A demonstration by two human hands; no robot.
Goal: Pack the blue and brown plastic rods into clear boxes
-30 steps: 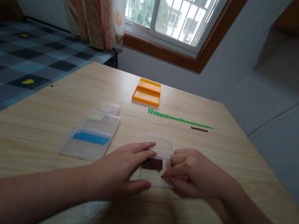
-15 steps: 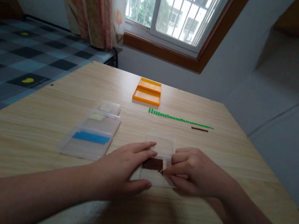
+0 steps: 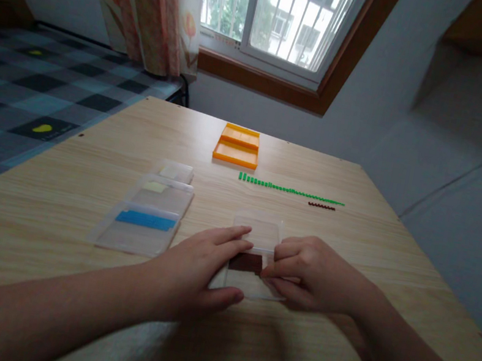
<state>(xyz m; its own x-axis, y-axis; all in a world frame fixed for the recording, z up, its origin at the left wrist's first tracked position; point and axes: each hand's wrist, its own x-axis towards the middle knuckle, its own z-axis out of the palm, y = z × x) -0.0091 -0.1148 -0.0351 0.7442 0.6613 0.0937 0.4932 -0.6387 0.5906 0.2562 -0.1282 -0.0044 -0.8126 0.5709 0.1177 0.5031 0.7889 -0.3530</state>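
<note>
A small clear plastic box lies open on the wooden table, with dark brown pieces inside its near half. My left hand holds the box's left side, thumb at the near edge and fingers across the hinge. My right hand rests at the box's right side, its fingertips pinched at the right end of the brown pieces. Whether a piece is lifted is hidden by the fingers.
To the left lie an open clear box with a blue strip and a pale yellow piece, and a smaller clear box. Further back are an orange tray, a row of green pieces and a short brown row.
My right hand's fingertips have crept slightly left onto the end of the brown pieces. The left hand and the box have stayed put.
</note>
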